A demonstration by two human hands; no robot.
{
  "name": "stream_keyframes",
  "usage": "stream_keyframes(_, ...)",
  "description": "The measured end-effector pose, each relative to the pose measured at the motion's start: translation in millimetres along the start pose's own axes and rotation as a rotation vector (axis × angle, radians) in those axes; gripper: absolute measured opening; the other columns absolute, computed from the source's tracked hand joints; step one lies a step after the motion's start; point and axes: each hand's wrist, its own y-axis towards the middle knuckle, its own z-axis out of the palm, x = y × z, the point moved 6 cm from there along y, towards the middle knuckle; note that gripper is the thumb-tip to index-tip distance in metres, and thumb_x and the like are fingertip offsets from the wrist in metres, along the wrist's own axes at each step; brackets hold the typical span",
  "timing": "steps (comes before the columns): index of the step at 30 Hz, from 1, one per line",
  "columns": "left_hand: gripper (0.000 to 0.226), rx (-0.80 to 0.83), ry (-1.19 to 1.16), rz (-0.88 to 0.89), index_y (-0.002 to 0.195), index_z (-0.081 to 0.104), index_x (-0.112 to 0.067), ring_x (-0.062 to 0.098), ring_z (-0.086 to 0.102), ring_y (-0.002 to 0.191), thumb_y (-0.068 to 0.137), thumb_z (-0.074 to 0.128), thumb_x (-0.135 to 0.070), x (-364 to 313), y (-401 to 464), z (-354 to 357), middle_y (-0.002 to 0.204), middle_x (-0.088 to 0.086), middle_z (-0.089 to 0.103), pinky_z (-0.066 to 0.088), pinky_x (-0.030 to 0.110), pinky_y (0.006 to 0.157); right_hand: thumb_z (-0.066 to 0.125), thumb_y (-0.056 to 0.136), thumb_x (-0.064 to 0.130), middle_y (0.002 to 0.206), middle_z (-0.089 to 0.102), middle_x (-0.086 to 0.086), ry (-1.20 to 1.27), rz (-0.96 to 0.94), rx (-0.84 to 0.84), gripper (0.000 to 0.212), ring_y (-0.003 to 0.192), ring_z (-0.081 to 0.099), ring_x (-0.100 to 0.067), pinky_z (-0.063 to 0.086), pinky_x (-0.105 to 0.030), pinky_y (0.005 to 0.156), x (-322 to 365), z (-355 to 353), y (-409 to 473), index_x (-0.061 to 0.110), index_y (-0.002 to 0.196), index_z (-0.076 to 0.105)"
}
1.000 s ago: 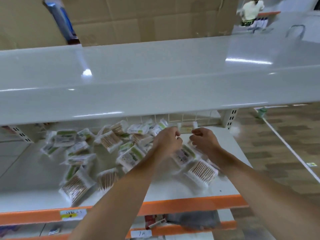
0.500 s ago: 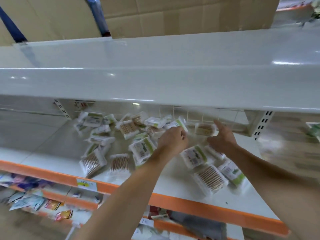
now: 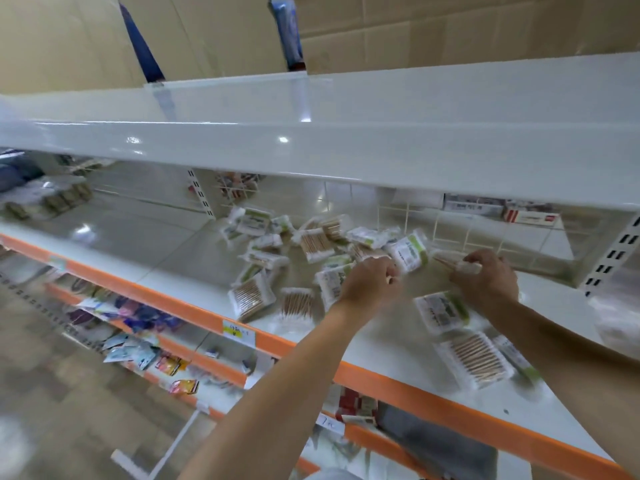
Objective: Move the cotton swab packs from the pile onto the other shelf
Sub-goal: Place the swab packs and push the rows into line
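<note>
Several cotton swab packs lie in a loose pile (image 3: 311,244) on the white shelf with an orange front edge (image 3: 415,386). My left hand (image 3: 370,282) hovers over the pile's right side with fingers curled; what it holds is hidden. My right hand (image 3: 485,278) grips one swab pack (image 3: 457,265) just above the shelf, its wooden sticks poking out to the left. More packs, one with a green label (image 3: 443,311) and one showing sticks (image 3: 474,358), lie near my right forearm.
A wide white upper shelf (image 3: 346,147) overhangs the pile. The shelf section to the left (image 3: 138,230) carries stacked goods at its far end (image 3: 52,199). A wire grid divider (image 3: 485,233) stands behind the pile, with boxes (image 3: 502,209) beyond. Lower shelves hold colourful packets (image 3: 145,351).
The view has swung left and tilted. My right hand has drawn a swab pack up off the back of the pile. My left hand stays over the pile's right side.
</note>
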Motion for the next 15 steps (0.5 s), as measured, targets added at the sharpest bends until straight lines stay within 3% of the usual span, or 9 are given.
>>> stream_keyframes(3, 0.017, -0.004, 0.001, -0.011, 0.092, 0.07, -0.015, 0.025, 0.063, 0.097, 0.086, 0.055, -0.018, 2.4, -4.7, -7.5, 0.101, 0.004, 0.07, 0.052, 0.037, 0.081, 0.076, 0.08, 0.034, 0.111, 0.067, -0.007, 0.155, -0.015, 0.01, 0.037, 0.089, 0.057, -0.023, 0.046, -0.032, 0.075, 9.2, 2.3, -10.1, 0.026, 0.114, 0.063)
stream_keyframes(9, 0.019, 0.043, 0.005, -0.011, 0.097, 0.07, -0.015, 0.023, 0.063, 0.101, 0.087, 0.054, -0.018, 5.6, -11.7, -13.5, 0.109, 0.002, 0.07, 0.054, 0.038, 0.085, 0.073, 0.08, 0.034, 0.107, 0.063, -0.003, 0.276, -0.159, -0.019, 0.038, 0.09, 0.058, -0.021, 0.043, -0.031, 0.072, 36.9, 2.9, -35.4, 0.022, 0.116, 0.064)
stream_keyframes(15, 0.023, 0.039, 0.0, -0.04, 0.11, 0.068, -0.019, 0.021, 0.062, 0.107, 0.091, 0.056, -0.024, 17.0, -15.8, -23.5, 0.115, -0.001, 0.069, 0.051, 0.035, 0.09, 0.068, 0.082, 0.049, 0.11, 0.063, 0.005, 0.375, -0.142, -0.031, 0.047, 0.096, 0.06, -0.017, 0.046, -0.033, 0.078, 52.2, 0.2, -46.4, 0.03, 0.123, 0.059)
